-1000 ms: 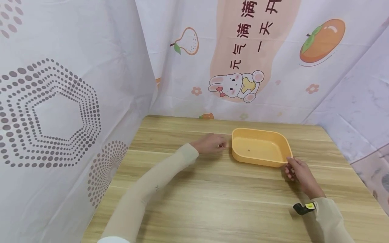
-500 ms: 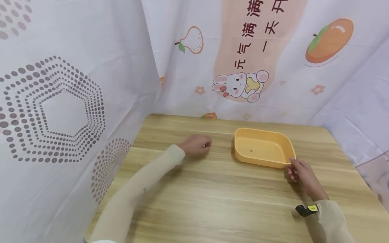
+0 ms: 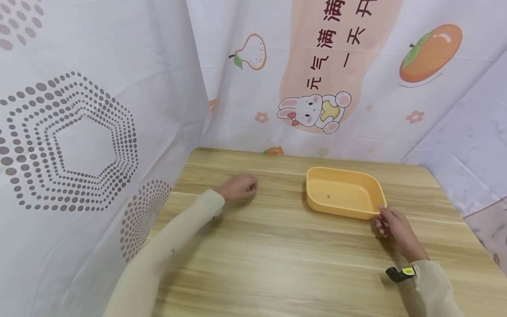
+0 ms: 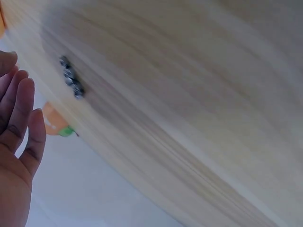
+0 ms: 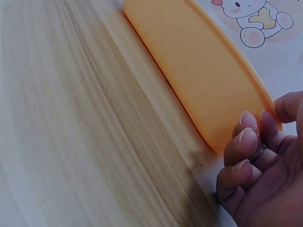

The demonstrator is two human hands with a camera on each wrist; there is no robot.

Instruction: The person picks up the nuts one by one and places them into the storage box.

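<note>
A yellow-orange rounded plastic tray (image 3: 344, 211) sits at the right-hand back of the wooden table. My right hand (image 3: 398, 226) pinches its near right corner between thumb and index finger; the other fingers curl loosely below the rim in the right wrist view. My left hand (image 3: 239, 187) is over the table left of the tray, apart from it. Its fingers (image 4: 23, 101) are slightly bent, with nothing seen between them. Past the fingertips in the left wrist view is a small dark, shiny, knobbly piece (image 4: 72, 77), like a short row of metal links; its exact kind is unclear.
The wood-grain table (image 3: 277, 259) ends at a printed cloth backdrop (image 3: 237, 101) with fruit and a rabbit. Another patterned cloth (image 3: 87, 149) hangs along the left side. A black device with a yellow label (image 3: 401, 274) is worn on the right wrist.
My left hand has drawn away to the left, from beside the tray. My right hand keeps its pinch on the tray's corner. The head view has shifted slightly.
</note>
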